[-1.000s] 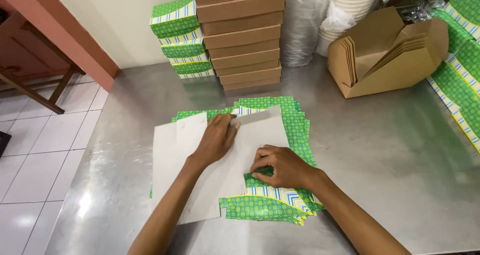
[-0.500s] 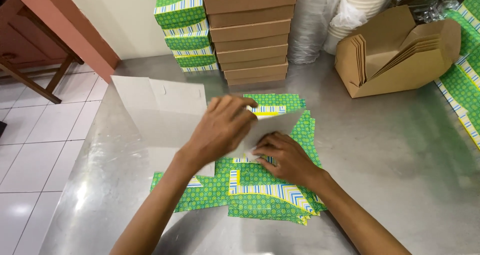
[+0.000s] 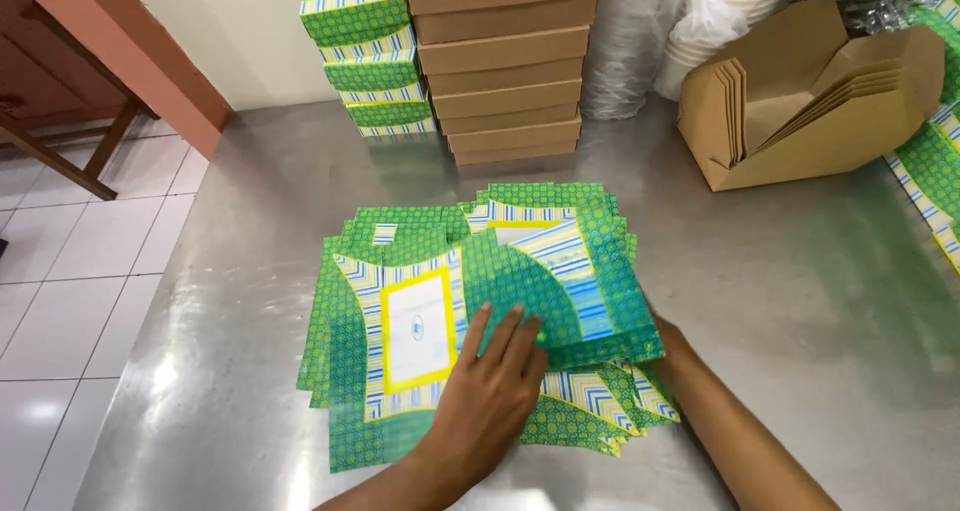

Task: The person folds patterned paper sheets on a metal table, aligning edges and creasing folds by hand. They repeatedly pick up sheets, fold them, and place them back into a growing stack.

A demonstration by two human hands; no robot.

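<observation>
A fanned pile of flat green patterned carton blanks (image 3: 345,426) lies on a steel table (image 3: 800,301). The top blank (image 3: 415,326) is printed side up, with a white panel framed in yellow. My left hand (image 3: 490,391) lies flat on it, fingers spread, just right of that panel. One green flap (image 3: 560,281) of the blank stands raised and tilted over the right part. My right hand (image 3: 672,349) reaches under that flap; only the wrist and forearm show, and the fingers are hidden.
At the back stand a stack of brown boxes (image 3: 505,61) and a stack of green boxes (image 3: 370,51). An open brown carton (image 3: 810,101) holding folded brown blanks sits back right, next to bagged white cups (image 3: 640,41). The table's left edge drops to a tiled floor (image 3: 80,271).
The top blank lay white side up. My left hand lifted it and turned it over; it now lies printed side up, with that hand flat on it.
</observation>
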